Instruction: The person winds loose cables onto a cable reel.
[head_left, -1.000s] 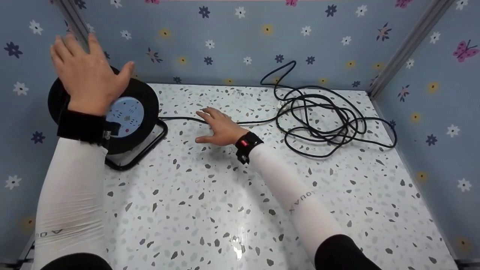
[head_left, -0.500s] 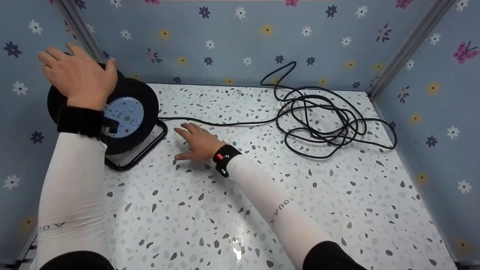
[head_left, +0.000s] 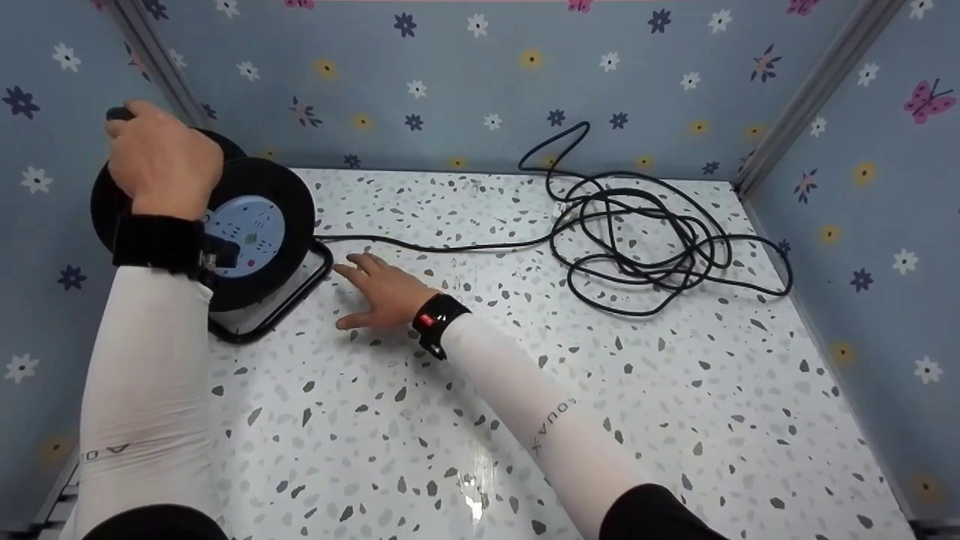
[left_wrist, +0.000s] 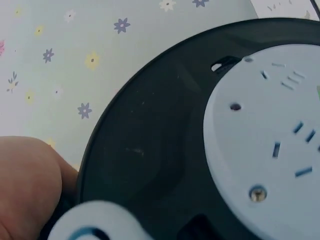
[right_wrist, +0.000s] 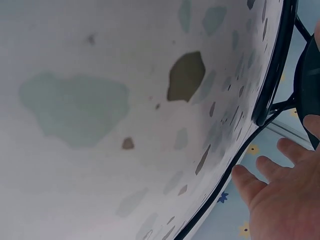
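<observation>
Head view: left hand on the reel's grip, right hand free beside the foot

Cable reel [head_left: 259,178] stands at left of frame, socket plate [head_left: 255,232] turned toward the camera. Left hand [head_left: 161,154], upper left, is clamped on a black grip [head_left: 118,114]; its end shows past the curled fingers. Left wrist view has the hand right by the reel's rim, but thumb closure can't be told. I'd want a full wrap there, wrist in line, so the hold doesn't roll.

Tube foot [head_left: 291,300] sits lower right of the reel. Right hand [head_left: 386,296], just beside it, fingers apart, nothing held; contact with the foot can't be confirmed. Good spot to brace from: my call is to press on the tube near the corner, not on the flange, so the reel can't tip.

Cable [head_left: 465,247] leaves the reel's right side, crosses mid-frame above the right hand, runs to tangled loops [head_left: 687,241] at right. Slack, so little pull on the reel, I'd judge. Fingers should stay under that line; crossed loops could snag if dragged. Floor [head_left: 420,450] looks smooth, so sliding is a risk.
</observation>
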